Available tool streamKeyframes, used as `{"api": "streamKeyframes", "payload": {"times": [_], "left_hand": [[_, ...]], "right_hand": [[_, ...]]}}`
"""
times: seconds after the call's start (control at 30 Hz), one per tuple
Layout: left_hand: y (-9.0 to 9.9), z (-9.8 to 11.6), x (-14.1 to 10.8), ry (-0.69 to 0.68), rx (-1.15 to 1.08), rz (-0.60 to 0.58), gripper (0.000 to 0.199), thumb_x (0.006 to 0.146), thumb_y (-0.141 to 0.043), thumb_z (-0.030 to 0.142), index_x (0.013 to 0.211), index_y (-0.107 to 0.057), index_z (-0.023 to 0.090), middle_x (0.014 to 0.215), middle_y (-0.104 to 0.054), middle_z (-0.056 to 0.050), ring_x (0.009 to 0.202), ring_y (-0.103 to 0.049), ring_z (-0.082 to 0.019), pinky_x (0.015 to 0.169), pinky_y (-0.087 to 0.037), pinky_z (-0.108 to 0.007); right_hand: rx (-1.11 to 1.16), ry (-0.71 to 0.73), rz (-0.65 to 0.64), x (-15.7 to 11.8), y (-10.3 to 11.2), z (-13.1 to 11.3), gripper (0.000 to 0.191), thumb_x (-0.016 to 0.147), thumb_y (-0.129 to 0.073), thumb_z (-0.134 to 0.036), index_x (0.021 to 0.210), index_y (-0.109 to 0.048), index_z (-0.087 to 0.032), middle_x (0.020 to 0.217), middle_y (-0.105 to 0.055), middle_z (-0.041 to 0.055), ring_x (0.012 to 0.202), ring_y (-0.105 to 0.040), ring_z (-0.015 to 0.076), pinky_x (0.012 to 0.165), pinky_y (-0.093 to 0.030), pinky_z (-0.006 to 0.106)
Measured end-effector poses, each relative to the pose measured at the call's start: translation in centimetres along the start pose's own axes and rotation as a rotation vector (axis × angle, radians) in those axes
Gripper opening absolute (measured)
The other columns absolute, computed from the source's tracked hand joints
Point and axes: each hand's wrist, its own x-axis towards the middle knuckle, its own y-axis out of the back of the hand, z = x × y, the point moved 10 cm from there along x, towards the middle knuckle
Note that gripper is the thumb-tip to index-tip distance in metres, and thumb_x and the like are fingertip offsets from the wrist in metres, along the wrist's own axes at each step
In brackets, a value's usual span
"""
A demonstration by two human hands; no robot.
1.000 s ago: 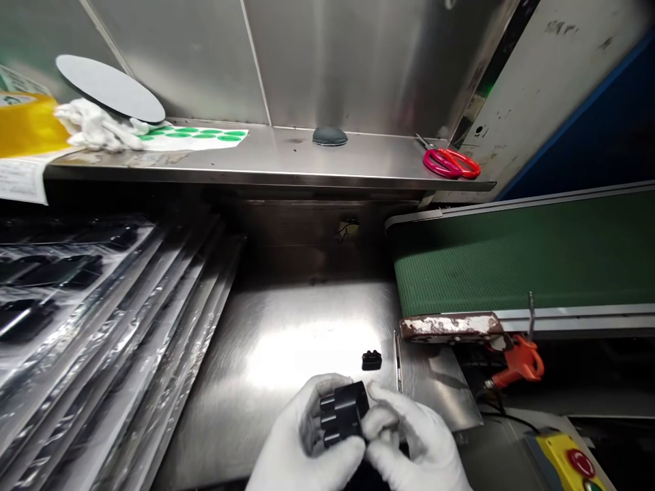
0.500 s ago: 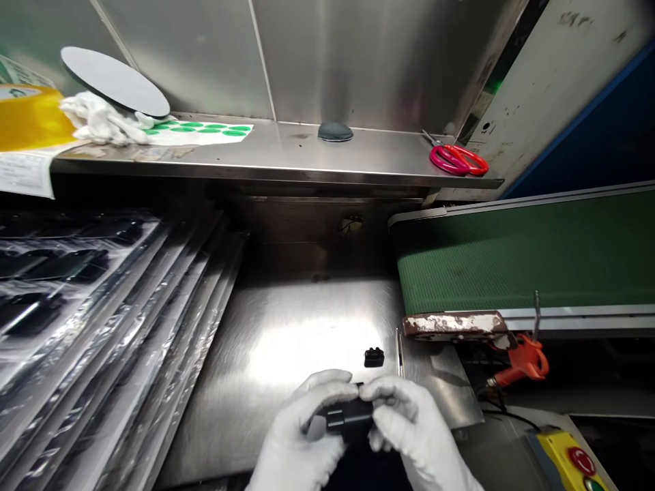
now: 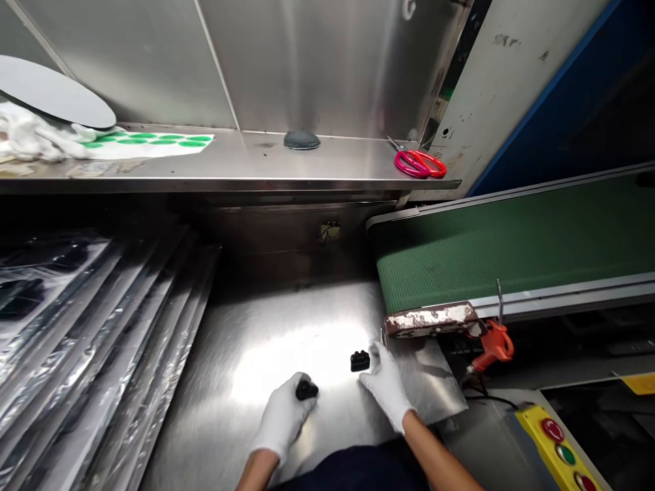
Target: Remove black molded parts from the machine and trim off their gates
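Observation:
Both my hands wear white gloves and rest low on the steel worktable [image 3: 266, 341]. My left hand [image 3: 284, 414] is closed around a black plastic part [image 3: 306, 390], of which only the top end shows past my fingers. My right hand [image 3: 385, 383] lies to the right of it, fingers spread, with the fingertips touching a small black ribbed piece [image 3: 359, 361] that sits on the table. My bare forearms run down to the bottom edge of the picture.
A green conveyor belt [image 3: 512, 245] runs off to the right, an orange-handled tool [image 3: 490, 345] below its end. Stacked clear plastic trays [image 3: 86, 341] fill the left. The steel shelf [image 3: 307, 167] carries red scissors [image 3: 419, 164], green stickers [image 3: 153, 142] and a white cloth [image 3: 31, 136]. A yellow button box [image 3: 557, 443] sits bottom right.
My hands, which held the black part together, have come apart. The left keeps the part and lowers it to the table; the right has moved out to the small black piece. The view shifted right.

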Motion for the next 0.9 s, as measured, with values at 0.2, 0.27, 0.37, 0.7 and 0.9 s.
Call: {"api": "streamKeyframes", "payload": {"times": [0.2,0.27,0.37,0.7,0.9], "left_hand": [[3.0,1.8,5.8,-0.037,0.525,0.111,0.035,0.065,-0.06,0.01,0.099,-0.065,0.015,0.105,-0.058,-0.012,0.089,-0.059,-0.029,0.076,-0.047,-0.038],[3.6,4.2,4.7,-0.07,0.509,0.122,0.059,0.062,-0.065,0.01,0.12,-0.059,0.015,0.116,-0.057,-0.013,0.101,-0.057,-0.033,0.087,-0.046,-0.044],[2.0,8.2,0.3,-0.141,0.123,-0.068,0.076,0.067,-0.068,0.015,0.139,-0.045,0.02,0.136,-0.052,-0.01,0.12,-0.052,-0.027,0.105,-0.042,-0.039],[1.1,12.7,-8.6,-0.066,-0.611,-0.15,0.037,0.068,-0.077,0.013,0.1,-0.063,0.023,0.098,-0.07,0.0,0.098,-0.065,-0.021,0.087,-0.051,-0.027],[3.3,13.4,-9.3,-0.238,-0.742,-0.048,0.029,0.068,-0.078,0.017,0.094,-0.067,0.02,0.1,-0.069,-0.005,0.095,-0.066,-0.023,0.087,-0.054,-0.03]], "right_hand": [[-0.112,0.026,-0.222,2.3,-3.8,-0.6,0.027,0.055,-0.07,-0.019,0.081,-0.066,-0.015,0.088,-0.062,0.004,0.083,-0.059,0.0224,0.076,-0.046,0.032],[0.032,-0.052,-0.307,0.9,-4.1,-1.8,0.028,0.058,-0.072,-0.024,0.082,-0.062,-0.016,0.076,-0.061,0.0005,0.071,-0.058,0.0182,0.064,-0.043,0.029],[0.328,-0.206,-0.535,-3.3,-4.2,-5.5,0.03,0.067,-0.069,-0.028,0.093,-0.058,-0.016,0.066,-0.061,-0.0019,0.055,-0.054,0.0145,0.051,-0.034,0.026],[0.241,-0.009,-0.509,-9.6,1.9,-17.8,0.026,0.062,-0.08,-0.017,0.087,-0.077,-0.024,0.09,-0.071,0.0002,0.089,-0.066,0.0211,0.084,-0.049,0.03],[0.527,-0.139,-0.479,-10.8,2.2,-17.5,0.036,0.062,-0.076,-0.012,0.096,-0.076,-0.023,0.083,-0.069,0.0016,0.086,-0.064,0.018,0.08,-0.052,0.028]]}}
